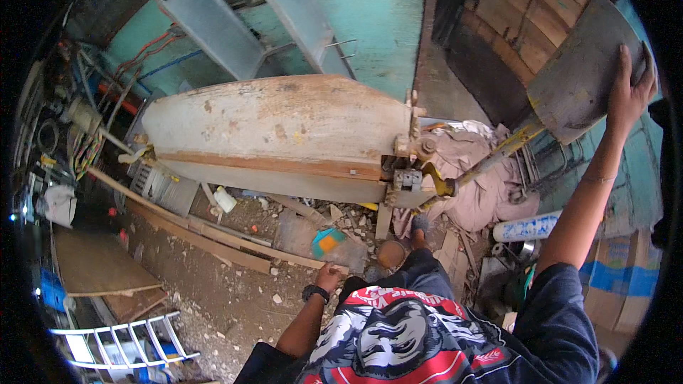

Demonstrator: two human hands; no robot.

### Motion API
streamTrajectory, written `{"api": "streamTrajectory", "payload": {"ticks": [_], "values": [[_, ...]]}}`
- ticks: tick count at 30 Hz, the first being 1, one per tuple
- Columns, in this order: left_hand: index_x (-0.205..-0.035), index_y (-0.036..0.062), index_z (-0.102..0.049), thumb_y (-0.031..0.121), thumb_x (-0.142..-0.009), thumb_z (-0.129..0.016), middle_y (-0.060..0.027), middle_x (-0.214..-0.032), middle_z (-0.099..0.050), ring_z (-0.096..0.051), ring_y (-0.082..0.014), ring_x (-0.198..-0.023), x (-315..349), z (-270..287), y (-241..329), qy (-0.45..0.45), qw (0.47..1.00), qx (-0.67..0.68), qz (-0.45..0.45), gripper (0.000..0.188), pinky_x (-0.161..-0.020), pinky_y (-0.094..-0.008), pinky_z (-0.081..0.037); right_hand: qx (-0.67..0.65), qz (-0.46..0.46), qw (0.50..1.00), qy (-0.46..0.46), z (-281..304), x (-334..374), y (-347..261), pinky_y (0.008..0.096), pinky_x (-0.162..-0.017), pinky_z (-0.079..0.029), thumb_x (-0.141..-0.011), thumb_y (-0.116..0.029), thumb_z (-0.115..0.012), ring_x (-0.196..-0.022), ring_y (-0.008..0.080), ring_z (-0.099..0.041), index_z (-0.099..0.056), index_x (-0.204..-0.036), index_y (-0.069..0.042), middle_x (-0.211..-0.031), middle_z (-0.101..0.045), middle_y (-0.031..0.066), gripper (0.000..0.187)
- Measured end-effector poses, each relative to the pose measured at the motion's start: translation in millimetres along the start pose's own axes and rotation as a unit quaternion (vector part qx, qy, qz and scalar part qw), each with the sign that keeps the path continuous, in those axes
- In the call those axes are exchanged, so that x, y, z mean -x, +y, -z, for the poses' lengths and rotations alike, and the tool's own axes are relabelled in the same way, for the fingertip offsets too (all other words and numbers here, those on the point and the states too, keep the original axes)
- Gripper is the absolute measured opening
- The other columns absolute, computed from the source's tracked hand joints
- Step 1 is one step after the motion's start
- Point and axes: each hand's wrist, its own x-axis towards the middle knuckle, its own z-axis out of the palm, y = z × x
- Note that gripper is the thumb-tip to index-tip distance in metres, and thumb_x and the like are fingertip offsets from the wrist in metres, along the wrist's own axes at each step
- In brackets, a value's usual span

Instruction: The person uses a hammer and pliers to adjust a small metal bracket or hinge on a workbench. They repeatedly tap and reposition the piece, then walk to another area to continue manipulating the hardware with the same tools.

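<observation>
My right hand point(632, 92) is raised at the far right, thumb on the face of a shovel's point(583, 67) dark, curved metal blade and fingers round its outer edge. From the blade a worn yellowish shaft slants down left to a yellow grip point(442, 183). That grip end lies against a rusty, vise-like metal fitting point(411, 163) on the right end of a large, scuffed pale wooden bench point(277, 117). Whether the fitting clamps it, I cannot tell. Low beside my body hangs my left hand point(327, 279), fingers loosely bent and apart, nothing visible in it, near a long board's end.
Long wooden boards point(213, 238) cross the rubble-strewn ground. A crumpled brownish cloth point(477, 171) is heaped under the shaft, with a white-and-blue cylinder point(526, 228) to its right. An aluminium ladder point(124, 345) lies at lower left. Metal panels point(213, 25) lean on the green wall.
</observation>
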Motion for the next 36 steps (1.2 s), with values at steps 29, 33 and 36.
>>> {"api": "streamTrajectory", "payload": {"ticks": [29, 33, 36], "values": [[-0.148, 0.0016, -0.033, 0.019, -0.090, -0.069, -0.0195, -0.125, -0.060, -0.066, -0.0307, -0.104, -116, 16, 237, 0.079, 0.989, 0.001, -0.128, 0.070, -0.086, -0.0403, -0.054, -0.107, -0.390, 0.859, -0.314, 20, 413, -142, 0.0337, -0.070, -0.053, -0.098, -0.004, -0.055, -0.076, 0.0224, -0.067, -0.060, -0.127, -0.001, -0.092, -0.068, 0.0160, 0.029], [-0.148, 0.0059, -0.036, 0.020, -0.092, -0.069, -0.0212, -0.132, -0.055, -0.061, -0.0332, -0.110, -142, -1, 268, 0.079, 0.987, -0.084, -0.108, 0.066, -0.083, -0.0463, -0.053, -0.075, -0.367, 0.865, -0.335, -27, 408, -125, 0.0321, -0.063, -0.052, -0.100, -0.008, -0.054, -0.066, 0.0173, -0.064, -0.062, -0.125, -0.003, -0.083, -0.066, 0.0109, 0.026], [-0.129, 0.0035, -0.047, 0.016, -0.087, -0.072, -0.0190, -0.113, -0.057, -0.058, -0.0334, -0.095, -184, -25, 224, 0.163, 0.962, 0.025, -0.216, 0.050, -0.079, -0.0467, -0.050, -0.144, -0.346, 0.873, -0.311, -119, 388, -109, 0.0295, -0.063, -0.051, -0.100, -0.013, -0.055, -0.068, 0.0140, -0.061, -0.062, -0.120, 0.000, -0.085, -0.065, 0.0096, 0.025]]}}
